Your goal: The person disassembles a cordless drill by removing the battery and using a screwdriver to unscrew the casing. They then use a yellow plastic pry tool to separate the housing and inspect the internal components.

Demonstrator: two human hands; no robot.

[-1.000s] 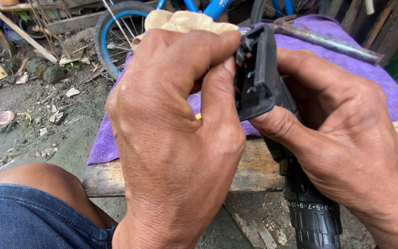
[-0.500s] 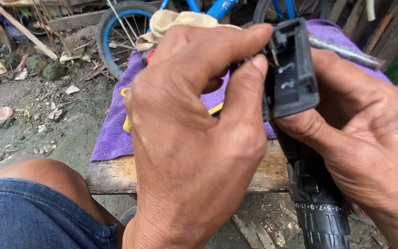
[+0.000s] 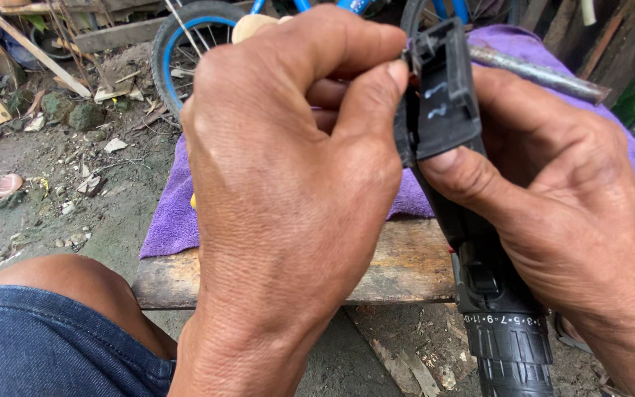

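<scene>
Here, in the head view, my right hand (image 3: 553,220) grips the black cordless drill (image 3: 472,220) by its handle, chuck pointing down past the wooden bench (image 3: 406,265) edge. My left hand (image 3: 288,184) pinches the handle's upturned base, thumb pressed on its rim. Behind lie a purple cloth (image 3: 174,213), a metal rod (image 3: 538,73) and a bicycle wheel (image 3: 185,44); my knee (image 3: 67,294) crowds the lower left.

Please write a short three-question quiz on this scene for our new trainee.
1. True or false: the right hand holds the black cordless drill with its chuck pointing down.
2. Which lies on the wooden plank? A. purple towel B. newspaper C. red bucket
3. What does the left hand press its thumb against?

Key: 1. true. 2. A. 3. The drill's handle base, at the top.
</scene>
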